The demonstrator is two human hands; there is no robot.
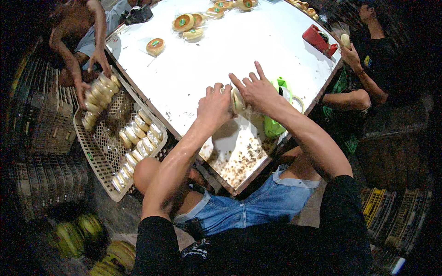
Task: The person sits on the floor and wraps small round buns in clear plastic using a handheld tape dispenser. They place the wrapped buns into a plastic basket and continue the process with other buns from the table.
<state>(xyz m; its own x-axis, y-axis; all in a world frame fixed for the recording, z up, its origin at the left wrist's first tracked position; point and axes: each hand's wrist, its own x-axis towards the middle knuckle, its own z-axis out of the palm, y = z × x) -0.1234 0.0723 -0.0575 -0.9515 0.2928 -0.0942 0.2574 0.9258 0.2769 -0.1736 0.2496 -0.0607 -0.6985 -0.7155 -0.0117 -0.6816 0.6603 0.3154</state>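
A pale round bun [238, 100] in a clear plastic wrapper stands on edge between my hands, above the near part of the white table [221, 58]. My left hand [214, 105] grips it from the left with bent fingers. Against its other side is my right hand [257, 88], index and little fingers stretched out, the middle ones bent; its thumb is hidden. Loose wrapper film hangs below the bun. Close by my right forearm stands a bright green tape dispenser [274, 126], partly covered by that arm, with a tape roll [297, 103] beside it.
Several wrapped buns with green labels [183, 22] lie at the far side. A red tape dispenser [319, 40] sits near the right edge. At left, a plastic crate [90, 157] holds rows of wrapped buns [141, 138]; a person's hands [83, 91] hold more there. Another person's hand [351, 57] holds a bun.
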